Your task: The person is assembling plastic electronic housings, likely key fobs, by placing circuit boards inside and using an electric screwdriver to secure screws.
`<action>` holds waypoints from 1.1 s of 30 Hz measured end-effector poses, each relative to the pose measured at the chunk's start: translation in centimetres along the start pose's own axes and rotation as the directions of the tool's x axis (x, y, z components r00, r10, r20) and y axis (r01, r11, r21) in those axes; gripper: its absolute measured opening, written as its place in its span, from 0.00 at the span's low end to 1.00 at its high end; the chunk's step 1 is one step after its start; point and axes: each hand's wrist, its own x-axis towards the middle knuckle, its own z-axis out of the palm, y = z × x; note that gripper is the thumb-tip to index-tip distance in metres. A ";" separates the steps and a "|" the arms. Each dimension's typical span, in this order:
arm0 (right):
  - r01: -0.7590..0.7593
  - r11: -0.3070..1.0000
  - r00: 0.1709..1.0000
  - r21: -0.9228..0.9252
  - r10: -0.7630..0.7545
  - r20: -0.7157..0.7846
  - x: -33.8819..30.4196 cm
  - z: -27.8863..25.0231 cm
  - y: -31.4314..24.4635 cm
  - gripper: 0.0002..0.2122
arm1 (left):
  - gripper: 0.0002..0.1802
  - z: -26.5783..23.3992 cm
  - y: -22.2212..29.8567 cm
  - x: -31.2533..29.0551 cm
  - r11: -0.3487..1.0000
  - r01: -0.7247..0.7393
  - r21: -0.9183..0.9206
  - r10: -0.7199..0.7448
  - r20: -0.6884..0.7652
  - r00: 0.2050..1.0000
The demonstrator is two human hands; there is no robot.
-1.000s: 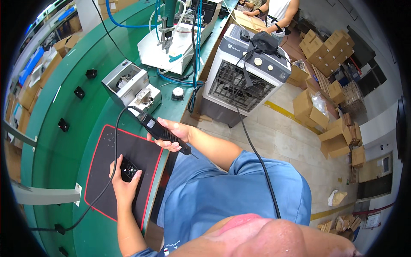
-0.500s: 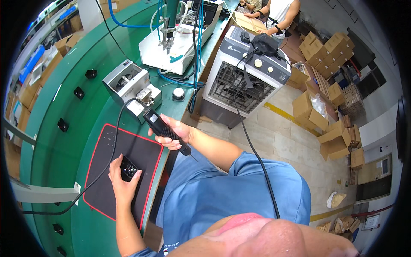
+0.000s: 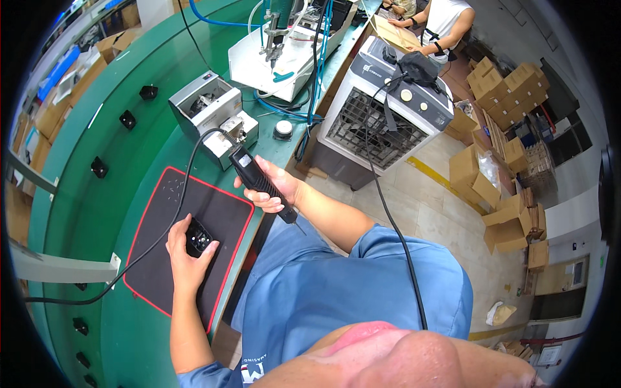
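My left hand [image 3: 185, 258] is closed around a small black plastic housing [image 3: 199, 237], thumb on one side and fingers on the other. The housing rests on a black mat [image 3: 215, 210] with a red border, and small light spots show inside it. In my right hand [image 3: 279, 184] is a black corded electric screwdriver [image 3: 259, 179], gripped round its body above the mat's edge. Its thin bit points down toward my lap, apart from the housing. Tiny screw-like pieces [image 3: 173, 189] lie scattered on the far part of the mat.
The screwdriver's cable [image 3: 169, 229] crosses the mat. Beyond it stands a grey screw feeder [image 3: 210, 119], with a round white-topped thing [image 3: 283, 129] beside it. Black parts [image 3: 98, 167] line the green belt at left. An air cooler [image 3: 381, 110] stands right; a co-worker [image 3: 446, 29] handles cardboard.
The whole view has shifted slightly, moving the bench's far end rightward. Both hands keep their holds on the housing and the screwdriver, in nearly the same pose.
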 end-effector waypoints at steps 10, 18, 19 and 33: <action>-0.012 0.996 0.997 -0.093 0.005 -0.078 0.7 1.1 0.8 0.35 | 0.45 -0.7 -0.2 -0.6 0.999 -0.033 0.018 0.033 -0.033 0.999; 0.040 0.870 0.994 -0.492 -0.086 -0.072 11.1 17.0 -2.4 0.34 | 0.43 0.6 -0.5 0.0 0.992 -0.118 0.044 0.118 0.016 0.993; 0.065 0.903 0.996 -0.426 -0.082 -0.023 13.5 20.3 -4.0 0.32 | 0.43 0.4 -0.3 0.0 0.992 -0.113 0.051 0.112 0.028 0.993; -0.116 0.787 0.981 -0.607 -0.005 -0.194 7.3 12.7 -1.0 0.25 | 0.45 -0.2 -0.9 -0.3 0.996 -0.086 0.035 0.085 0.013 0.996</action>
